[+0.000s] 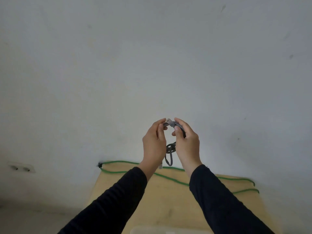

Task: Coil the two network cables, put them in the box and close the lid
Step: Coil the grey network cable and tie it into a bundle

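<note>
— What does the grey cable point(170, 149) look like?
— It is a dull grey network cable gathered into a few small loops, held up in the air in front of a pale wall point(152, 56), above the far edge of the surface point(168, 200). One clear plug point(168, 120) sits at the top between the two hands; a loop hangs down between the wrists, and a second plug point(160, 166) dangles beside the left wrist.
— And the other one?
— The green cable point(170, 179) lies uncoiled across the far part of the tan surface, snaking from a dark end at the left back corner over to the right edge, where it doubles back.
— Anything else around?
— A double wall socket point(22, 167) low on the left, and at the bottom edge a pale translucent box point(152, 230), only its rim in view. The black sleeves cross over much of the surface.
— How are the hands placed?
— The left hand point(154, 142) is raised, fingers curled, pinching the cable near the top plug. The right hand point(186, 141) faces it, thumb and fingers curled round the bundled loops.
</note>
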`<state>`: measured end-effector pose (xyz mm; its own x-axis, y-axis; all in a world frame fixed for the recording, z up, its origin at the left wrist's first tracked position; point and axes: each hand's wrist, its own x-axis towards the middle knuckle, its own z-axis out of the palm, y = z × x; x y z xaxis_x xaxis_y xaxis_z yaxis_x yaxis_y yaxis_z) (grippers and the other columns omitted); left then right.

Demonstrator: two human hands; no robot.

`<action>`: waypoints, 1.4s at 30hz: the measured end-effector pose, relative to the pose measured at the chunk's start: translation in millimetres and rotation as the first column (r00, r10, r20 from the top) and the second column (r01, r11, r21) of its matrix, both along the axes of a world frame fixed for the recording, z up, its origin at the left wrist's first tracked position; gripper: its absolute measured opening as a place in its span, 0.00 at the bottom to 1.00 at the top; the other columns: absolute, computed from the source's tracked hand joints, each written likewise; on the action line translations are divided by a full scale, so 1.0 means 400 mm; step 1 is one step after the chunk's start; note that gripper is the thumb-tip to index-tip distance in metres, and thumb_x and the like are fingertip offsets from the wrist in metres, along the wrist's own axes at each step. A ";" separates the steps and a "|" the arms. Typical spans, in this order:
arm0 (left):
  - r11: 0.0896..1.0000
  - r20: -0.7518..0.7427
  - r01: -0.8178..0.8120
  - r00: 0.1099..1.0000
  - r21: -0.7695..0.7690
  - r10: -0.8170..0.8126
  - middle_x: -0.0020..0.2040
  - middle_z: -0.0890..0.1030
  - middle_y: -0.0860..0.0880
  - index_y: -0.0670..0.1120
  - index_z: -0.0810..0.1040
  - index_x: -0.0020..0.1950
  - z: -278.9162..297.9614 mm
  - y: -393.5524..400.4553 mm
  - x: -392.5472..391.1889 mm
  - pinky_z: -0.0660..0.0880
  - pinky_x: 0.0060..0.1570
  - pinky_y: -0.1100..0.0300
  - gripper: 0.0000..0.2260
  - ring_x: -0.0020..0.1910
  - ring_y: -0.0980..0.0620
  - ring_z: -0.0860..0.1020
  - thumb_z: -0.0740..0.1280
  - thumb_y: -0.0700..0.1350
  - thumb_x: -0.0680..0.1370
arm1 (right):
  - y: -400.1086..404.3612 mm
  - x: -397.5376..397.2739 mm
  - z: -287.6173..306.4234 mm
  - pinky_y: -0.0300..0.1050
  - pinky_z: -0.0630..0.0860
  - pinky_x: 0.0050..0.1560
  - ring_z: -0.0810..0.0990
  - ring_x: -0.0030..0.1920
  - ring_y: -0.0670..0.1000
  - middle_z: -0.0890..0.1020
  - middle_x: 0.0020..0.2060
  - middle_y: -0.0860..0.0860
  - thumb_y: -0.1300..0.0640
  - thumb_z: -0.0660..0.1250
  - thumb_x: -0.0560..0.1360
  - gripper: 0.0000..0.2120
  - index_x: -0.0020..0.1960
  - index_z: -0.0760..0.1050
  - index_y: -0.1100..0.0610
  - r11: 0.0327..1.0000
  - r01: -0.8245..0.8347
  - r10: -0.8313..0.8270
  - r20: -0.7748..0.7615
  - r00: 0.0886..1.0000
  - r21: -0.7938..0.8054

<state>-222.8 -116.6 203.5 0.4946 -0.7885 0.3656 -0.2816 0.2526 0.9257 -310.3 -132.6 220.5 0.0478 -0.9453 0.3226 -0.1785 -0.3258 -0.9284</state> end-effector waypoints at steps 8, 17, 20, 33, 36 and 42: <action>0.990 -0.089 -0.033 0.995 0.134 0.046 0.43 0.81 0.58 0.54 0.79 0.57 -0.143 0.092 -0.033 0.71 0.36 0.74 0.11 0.37 0.66 0.78 0.60 0.46 0.80 | 0.114 -0.026 -0.141 0.27 0.70 0.29 0.77 0.42 0.41 0.80 0.50 0.50 0.58 0.57 0.80 0.14 0.63 0.74 0.51 0.981 0.096 -0.105 0.043 0.994 0.168; 0.929 -0.219 0.030 0.974 0.370 0.056 0.44 0.83 0.56 0.52 0.81 0.56 -0.384 0.295 -0.099 0.74 0.40 0.72 0.09 0.39 0.66 0.80 0.63 0.46 0.79 | 0.284 -0.127 -0.392 0.39 0.78 0.49 0.79 0.53 0.46 0.81 0.54 0.47 0.55 0.60 0.78 0.12 0.59 0.76 0.48 0.920 0.040 -0.018 -0.060 0.998 0.390; 0.872 -0.174 0.050 0.984 0.486 0.041 0.44 0.83 0.58 0.52 0.80 0.59 -0.461 0.360 -0.121 0.74 0.39 0.74 0.11 0.41 0.66 0.80 0.61 0.47 0.79 | 0.342 -0.168 -0.460 0.50 0.74 0.61 0.76 0.59 0.47 0.79 0.59 0.45 0.54 0.60 0.78 0.13 0.61 0.75 0.47 0.878 0.016 0.044 -0.114 0.992 0.478; 0.716 0.041 -0.064 0.998 0.695 0.050 0.56 0.81 0.51 0.50 0.79 0.59 -0.592 0.406 -0.105 0.66 0.44 0.70 0.12 0.46 0.59 0.74 0.59 0.44 0.80 | 0.371 -0.173 -0.613 0.42 0.77 0.55 0.77 0.57 0.50 0.77 0.63 0.49 0.55 0.61 0.78 0.16 0.65 0.73 0.50 0.711 -0.021 0.188 -0.162 0.969 0.703; 0.670 0.054 -0.070 0.998 0.739 0.046 0.57 0.81 0.50 0.48 0.79 0.59 -0.606 0.396 -0.106 0.67 0.46 0.69 0.12 0.48 0.58 0.75 0.59 0.44 0.80 | 0.369 -0.175 -0.622 0.33 0.73 0.49 0.77 0.54 0.46 0.76 0.64 0.49 0.55 0.61 0.78 0.15 0.64 0.74 0.50 0.733 0.017 0.199 -0.238 0.951 0.680; 0.626 0.102 -0.092 0.995 0.774 0.021 0.56 0.80 0.48 0.47 0.76 0.60 -0.623 0.388 -0.105 0.65 0.43 0.69 0.11 0.48 0.55 0.73 0.58 0.42 0.80 | 0.366 -0.168 -0.654 0.37 0.72 0.54 0.76 0.57 0.51 0.78 0.61 0.54 0.55 0.62 0.78 0.15 0.64 0.74 0.51 0.789 0.067 0.236 -0.402 0.885 0.611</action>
